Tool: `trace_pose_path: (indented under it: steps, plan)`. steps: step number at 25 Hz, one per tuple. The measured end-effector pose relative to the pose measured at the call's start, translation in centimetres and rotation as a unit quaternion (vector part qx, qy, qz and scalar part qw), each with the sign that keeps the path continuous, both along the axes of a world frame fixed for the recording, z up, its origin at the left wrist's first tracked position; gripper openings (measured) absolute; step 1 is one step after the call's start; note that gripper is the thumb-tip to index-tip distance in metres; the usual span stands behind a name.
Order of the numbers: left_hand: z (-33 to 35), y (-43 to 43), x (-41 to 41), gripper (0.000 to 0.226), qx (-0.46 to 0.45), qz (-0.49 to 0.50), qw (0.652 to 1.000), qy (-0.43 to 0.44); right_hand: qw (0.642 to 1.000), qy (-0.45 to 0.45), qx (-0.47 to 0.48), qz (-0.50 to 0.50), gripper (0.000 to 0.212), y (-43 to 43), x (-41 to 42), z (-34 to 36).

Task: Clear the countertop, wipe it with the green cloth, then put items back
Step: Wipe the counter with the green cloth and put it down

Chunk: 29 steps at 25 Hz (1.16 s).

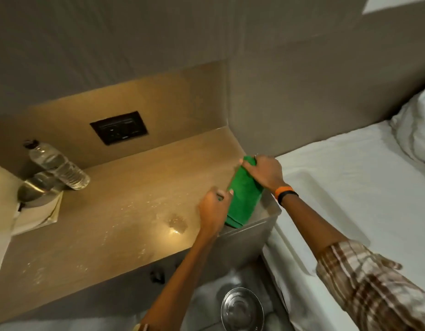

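Observation:
A folded green cloth (243, 199) lies at the right end of the tan countertop (125, 211), close to its right edge. My right hand (265, 172) grips the cloth's far end. My left hand (213, 211) pinches the cloth's near left edge. A clear water bottle (60, 166) stands at the counter's back left, beside a shiny metal object (38, 187) and a cream card (38, 215). A wet patch (176, 223) glistens on the counter, left of the cloth.
A black switch panel (119, 127) is set in the back wall. A bed with white sheet (349, 187) and a pillow (414, 134) borders the counter on the right. A steel bowl (242, 309) sits on the floor below the counter's front.

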<state>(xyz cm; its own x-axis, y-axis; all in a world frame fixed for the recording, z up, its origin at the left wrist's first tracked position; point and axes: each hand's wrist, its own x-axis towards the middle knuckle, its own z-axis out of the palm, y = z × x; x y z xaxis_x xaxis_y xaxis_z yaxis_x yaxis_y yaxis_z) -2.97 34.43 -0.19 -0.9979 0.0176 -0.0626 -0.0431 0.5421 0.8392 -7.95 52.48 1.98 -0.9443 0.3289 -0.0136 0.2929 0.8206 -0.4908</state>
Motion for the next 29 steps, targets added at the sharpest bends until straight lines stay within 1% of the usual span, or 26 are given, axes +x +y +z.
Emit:
trace_pose_path:
  steps: [1,2,3,4,5,7,9,12,15,18,20,22,24,25,26,27,29]
  plan:
    - [-0.9,-0.8,0.3,0.016,-0.071,-0.039,0.997,0.011,0.998,-0.029,0.059,0.021,0.041,-0.5,0.1,-0.7]
    - [-1.6,-1.7,0.5,0.01,-0.132,-0.065,0.988,0.038,0.995,-0.032,0.097,0.02,0.042,-1.1,0.5,-1.5]
    - [-2.2,-2.6,0.5,0.009,-0.173,-0.07,0.98,0.072,0.994,-0.016,0.112,-0.002,0.046,-2.1,1.4,-2.4]
    - [-2.5,-3.6,0.1,0.014,-0.196,-0.06,0.974,0.095,0.994,-0.001,0.108,-0.03,0.053,-3.4,2.3,-3.4]
    - [-2.8,-4.8,-0.8,0.019,-0.208,-0.053,0.97,0.115,0.994,-0.006,0.092,-0.052,0.063,-5.2,3.1,-4.4]
    - [-2.9,-7.6,-3.7,0.029,-0.244,-0.052,0.956,0.152,0.993,-0.062,0.054,-0.082,0.079,-8.6,4.1,-6.3]
    - [-2.9,-10.7,-7.5,0.043,-0.295,-0.067,0.943,0.14,0.99,-0.077,0.062,-0.102,0.082,-10.2,4.1,-7.4]
    - [-3.6,-15.4,-12.3,0.061,-0.378,-0.101,0.919,0.058,0.99,-0.052,0.087,-0.101,0.078,-10.2,1.8,-8.0]
    - [-5.8,-17.6,-14.2,0.064,-0.402,-0.103,0.91,0.008,0.992,-0.049,0.099,-0.058,0.075,-9.3,-3.7,-8.0]
    - [-7.3,-18.2,-15.4,0.064,-0.403,-0.103,0.909,0.009,0.992,-0.067,0.106,0.006,0.071,-9.6,-11.2,-7.4]
    - [-8.0,-18.5,-16.0,0.064,-0.402,-0.101,0.91,0.015,0.985,-0.072,0.133,0.081,0.067,-10.6,-15.3,-7.0]
    - [-8.2,-18.7,-16.2,0.066,-0.404,-0.095,0.91,0.02,0.962,-0.055,0.173,0.204,0.065,-11.6,-16.9,-6.6]
    - [-8.0,-18.6,-16.1,0.066,-0.402,-0.1,0.91,0.015,0.922,-0.043,0.186,0.336,0.063,-10.5,-14.9,-6.3]
    - [-7.8,-18.6,-16.0,0.066,-0.399,-0.101,0.911,0.015,0.908,-0.031,0.194,0.37,0.063,-9.3,-13.0,-6.4]
    - [-7.6,-18.6,-15.9,0.066,-0.395,-0.1,0.913,0.016,0.908,-0.019,0.198,0.369,0.063,-7.9,-10.9,-6.4]
    - [-7.5,-18.6,-15.8,0.066,-0.393,-0.098,0.914,0.015,0.921,-0.009,0.199,0.336,0.063,-6.3,-8.5,-6.6]
    - [-7.4,-18.6,-15.7,0.066,-0.395,-0.099,0.913,0.015,0.959,-0.014,0.189,0.211,0.063,-3.9,-3.0,-7.1]
